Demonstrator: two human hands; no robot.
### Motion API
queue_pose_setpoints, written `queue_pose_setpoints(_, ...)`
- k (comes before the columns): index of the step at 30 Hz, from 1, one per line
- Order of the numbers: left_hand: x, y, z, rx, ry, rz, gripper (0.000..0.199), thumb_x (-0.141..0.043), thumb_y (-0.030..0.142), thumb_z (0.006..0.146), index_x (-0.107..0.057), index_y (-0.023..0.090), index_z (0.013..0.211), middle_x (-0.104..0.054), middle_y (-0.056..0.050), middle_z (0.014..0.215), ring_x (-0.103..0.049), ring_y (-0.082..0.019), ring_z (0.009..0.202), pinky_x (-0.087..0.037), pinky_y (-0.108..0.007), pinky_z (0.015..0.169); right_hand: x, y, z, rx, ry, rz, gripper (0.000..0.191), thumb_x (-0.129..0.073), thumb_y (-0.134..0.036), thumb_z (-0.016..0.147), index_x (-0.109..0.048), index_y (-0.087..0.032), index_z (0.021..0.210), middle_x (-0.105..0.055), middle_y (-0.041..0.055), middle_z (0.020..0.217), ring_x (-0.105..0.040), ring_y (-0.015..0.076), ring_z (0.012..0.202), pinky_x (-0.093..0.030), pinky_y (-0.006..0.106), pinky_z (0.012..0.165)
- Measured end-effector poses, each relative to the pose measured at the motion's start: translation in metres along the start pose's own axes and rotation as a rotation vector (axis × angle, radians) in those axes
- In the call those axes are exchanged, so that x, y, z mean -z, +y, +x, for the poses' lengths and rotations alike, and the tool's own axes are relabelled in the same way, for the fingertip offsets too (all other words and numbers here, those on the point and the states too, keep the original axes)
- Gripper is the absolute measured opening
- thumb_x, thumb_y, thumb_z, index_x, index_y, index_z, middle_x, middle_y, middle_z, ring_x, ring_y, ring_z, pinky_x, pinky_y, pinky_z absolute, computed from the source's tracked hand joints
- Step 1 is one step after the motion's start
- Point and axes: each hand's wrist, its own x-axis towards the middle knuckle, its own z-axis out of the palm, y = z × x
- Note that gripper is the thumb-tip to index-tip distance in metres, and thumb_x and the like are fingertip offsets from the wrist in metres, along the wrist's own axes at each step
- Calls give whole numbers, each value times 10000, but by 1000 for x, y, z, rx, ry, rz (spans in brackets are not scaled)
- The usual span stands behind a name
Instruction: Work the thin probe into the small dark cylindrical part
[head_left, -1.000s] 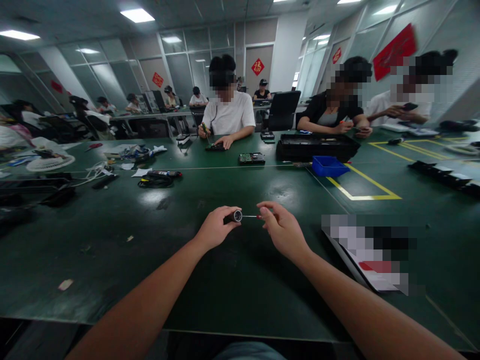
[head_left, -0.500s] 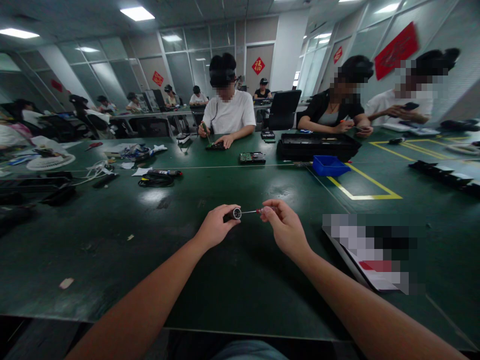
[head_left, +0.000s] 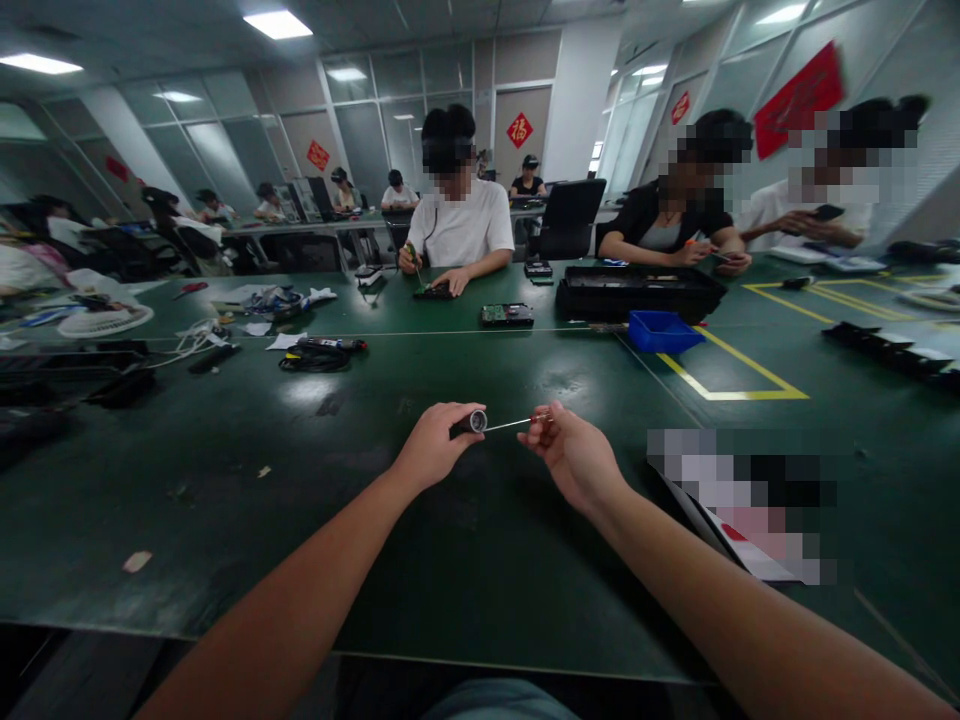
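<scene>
My left hand [head_left: 433, 447] is closed round a dark cylindrical part [head_left: 471, 422] whose light, ring-shaped open end faces right and toward me. In my right hand [head_left: 574, 450] is a screwdriver [head_left: 512, 424] with a thin metal shaft and a reddish handle, mostly covered by the fingers. The shaft points left, and its tip is at the lower edge of the ring; whether it touches or goes inside I cannot tell. Both hands are above the green table [head_left: 420, 590], near its middle.
A partly blurred dark-edged item with papers [head_left: 697, 510] lies right of my right forearm. Farther back are a blue bin [head_left: 664, 332], a black tray-like housing [head_left: 637, 292], a circuit-board drive [head_left: 507, 315] and a bundled black cable [head_left: 319, 354]. A co-worker [head_left: 461, 220] sits opposite.
The right hand has turned and moved slightly right with the screwdriver. The shaft now slants, its tip at the ring's lower edge instead of its middle. The left hand still holds the cylindrical part.
</scene>
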Motion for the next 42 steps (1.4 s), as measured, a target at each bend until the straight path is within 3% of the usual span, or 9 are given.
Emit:
queue_pose_setpoints(7, -1, 2, -2, 38, -30, 19, 387, -705, 244, 870, -654, 253, 1253, -694, -43, 1143, -596, -246, 1074, -439, -411, 978, 1, -3, -1, 204, 48, -200, 313, -627, -524, 856, -631, -214, 896, -657, 25, 810, -643, 171, 717, -568, 372, 763)
queue_pose_setpoints(18, 0, 4, -3, 31, -48, 12, 394, -709, 235, 864, -653, 256, 1253, -694, -42, 1152, -593, -247, 1076, -442, -410, 967, 1, -8, -7, 285, -30, -480, 371, -582, -540, 898, -659, -186, 978, -719, 56, 846, -676, 191, 775, -533, 346, 745)
queue_pose_setpoints(20, 0, 3, -4, 25, -47, 16, 394, -717, 236, 859, -655, 257, 1248, -694, -42, 1153, -593, -246, 1077, -444, -411, 960, 0, -14, -11, 316, -46, -658, 371, -582, -548, 903, -680, -190, 901, -716, 42, 761, -657, 185, 707, -502, 323, 680)
queue_pose_setpoints(22, 0, 2, -4, 17, -51, 16, 396, -721, 239, 858, -654, 259, 1248, -695, -40, 1155, -593, -242, 1075, -446, -411, 956, -1, -19, -14, 340, 28, -833, 438, -610, -594, 869, -617, -206, 668, -648, 10, 593, -574, 157, 553, -433, 302, 579)
queue_pose_setpoints(25, -1, 1, -4, 4, -60, 17, 398, -721, 232, 860, -652, 256, 1251, -695, -45, 1168, -593, -239, 1086, -443, -418, 973, -1, -21, -16, 392, 59, -928, 474, -610, -604, 866, -565, -218, 595, -586, -11, 513, -519, 145, 496, -388, 292, 537)
queue_pose_setpoints(32, -2, 0, -4, -5, -73, 13, 391, -724, 243, 853, -662, 255, 1238, -695, -52, 1161, -604, -247, 1092, -454, -415, 977, -1, -16, -17, 454, -96, -805, 151, -573, -341, 900, -662, -223, 931, -708, 25, 827, -647, 189, 720, -467, 304, 643)
queue_pose_setpoints(35, -3, -2, -4, -7, -71, 8, 392, -728, 238, 848, -665, 254, 1235, -696, -52, 1159, -607, -244, 1087, -456, -417, 982, 0, -16, -18, 440, -144, -808, 217, -518, -376, 942, -678, -230, 930, -677, 12, 753, -636, 187, 695, -463, 305, 641)
queue_pose_setpoints(38, -4, -4, -5, -5, -58, 0, 395, -731, 220, 845, -665, 252, 1233, -692, -49, 1170, -608, -237, 1094, -453, -411, 995, 1, -16, -17, 397, -112, -874, 365, -439, -473, 986, -700, -229, 912, -627, 2, 651, -601, 178, 603, -439, 306, 593)
queue_pose_setpoints(42, -4, -5, -4, -3, -46, -11, 403, -729, 222, 848, -659, 257, 1243, -688, -46, 1166, -607, -233, 1096, -454, -406, 994, 1, -14, -17, 383, -120, -882, 339, -442, -458, 988, -678, -240, 1096, -632, -4, 697, -587, 173, 603, -427, 298, 574)
